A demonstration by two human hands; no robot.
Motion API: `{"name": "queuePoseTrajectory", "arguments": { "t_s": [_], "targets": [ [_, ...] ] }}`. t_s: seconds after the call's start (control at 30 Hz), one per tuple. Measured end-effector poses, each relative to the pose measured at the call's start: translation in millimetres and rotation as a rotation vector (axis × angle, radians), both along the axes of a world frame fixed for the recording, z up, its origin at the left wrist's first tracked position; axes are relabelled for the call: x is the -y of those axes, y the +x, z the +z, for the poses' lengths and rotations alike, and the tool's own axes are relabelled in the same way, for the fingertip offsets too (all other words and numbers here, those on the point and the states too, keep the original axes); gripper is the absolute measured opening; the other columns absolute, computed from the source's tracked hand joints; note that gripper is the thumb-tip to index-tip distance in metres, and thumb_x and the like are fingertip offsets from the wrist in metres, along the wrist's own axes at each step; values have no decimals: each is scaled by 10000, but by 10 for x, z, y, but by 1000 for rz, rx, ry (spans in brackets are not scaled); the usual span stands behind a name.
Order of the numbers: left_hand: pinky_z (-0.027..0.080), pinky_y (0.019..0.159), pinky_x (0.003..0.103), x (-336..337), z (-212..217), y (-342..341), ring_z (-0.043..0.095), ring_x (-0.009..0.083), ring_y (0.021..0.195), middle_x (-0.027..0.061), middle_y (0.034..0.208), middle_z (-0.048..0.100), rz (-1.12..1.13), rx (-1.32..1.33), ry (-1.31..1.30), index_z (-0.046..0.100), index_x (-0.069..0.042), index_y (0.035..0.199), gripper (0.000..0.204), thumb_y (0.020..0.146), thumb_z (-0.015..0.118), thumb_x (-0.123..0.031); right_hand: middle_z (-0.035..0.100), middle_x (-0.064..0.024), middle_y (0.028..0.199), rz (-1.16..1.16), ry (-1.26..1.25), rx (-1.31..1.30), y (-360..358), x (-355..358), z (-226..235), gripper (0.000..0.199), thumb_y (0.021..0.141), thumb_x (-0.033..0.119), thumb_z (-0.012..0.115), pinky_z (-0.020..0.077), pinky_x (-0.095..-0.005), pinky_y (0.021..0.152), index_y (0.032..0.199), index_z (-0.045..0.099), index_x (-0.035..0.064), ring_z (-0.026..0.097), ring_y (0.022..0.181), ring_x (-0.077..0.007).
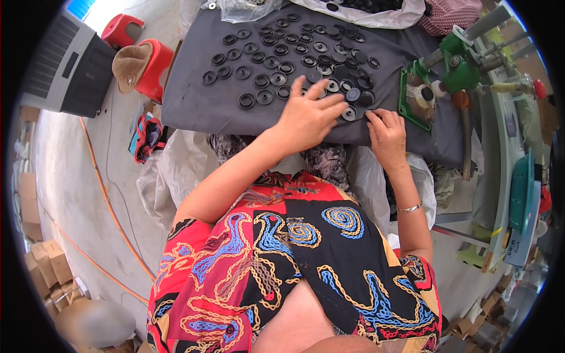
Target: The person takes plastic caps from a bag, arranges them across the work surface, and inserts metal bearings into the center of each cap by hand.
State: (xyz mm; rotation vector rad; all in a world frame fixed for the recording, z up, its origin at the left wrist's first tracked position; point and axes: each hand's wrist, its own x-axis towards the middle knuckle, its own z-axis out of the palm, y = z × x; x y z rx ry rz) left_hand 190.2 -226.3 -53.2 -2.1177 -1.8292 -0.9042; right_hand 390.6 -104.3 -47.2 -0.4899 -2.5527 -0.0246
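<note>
A grey cloth-covered board (200, 112) lies in front of me with several round black caps (276, 65) spread over it. My left hand (306, 115) hovers over the near right part of the caps, fingers spread, holding nothing that I can see. My right hand (385, 129) rests at the board's near right edge, fingers curled down beside a black cap (351, 113); whether it pinches one is hidden. A green hand press (453, 73) stands just right of the right hand.
Red plastic stools (154, 65) with a brown hat (130, 65) stand to the left, beside a grey cooler unit (70, 65). A white bag of black parts (365, 12) sits at the far edge. Cardboard boxes (50, 265) lie lower left. An orange cable (97, 176) crosses the floor.
</note>
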Motion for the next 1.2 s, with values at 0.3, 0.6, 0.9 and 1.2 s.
{"name": "queuePoseTrajectory", "arguments": {
  "t_s": [0.3,0.6,0.9,1.2],
  "targets": [
    [241,1046,599,135,-29,12,461,273,1235,12,1103,625,-72,-22,-75,679,-95,982,226,776,679,-190,602,-73,947,-146,29,-6,42,-6,-6,295,730,75,687,419,-379,788,1022,646,53,560,893,-251],
    [262,1038,589,34,-88,22,486,277,1194,37,1062,632,-88,47,-53,672,-84,957,225,755,685,-184,644,-5,937,57,124,82,-505,-105,150,230,755,136,672,400,-371,805,982,672,105,561,903,-207],
    [215,1052,622,224,-69,-217,406,289,1297,54,1333,519,86,-162,-172,553,-104,1248,449,836,626,-267,625,-49,845,84,191,52,-628,-236,138,210,756,90,661,418,-369,770,962,655,52,568,828,-225],
    [453,727,393,-348,21,-545,589,262,863,62,879,661,232,-3,31,701,-73,849,169,752,677,-210,599,-133,800,63,-294,-234,-850,-188,233,172,810,22,608,478,-378,628,981,630,23,597,680,-307]
  ]
}}
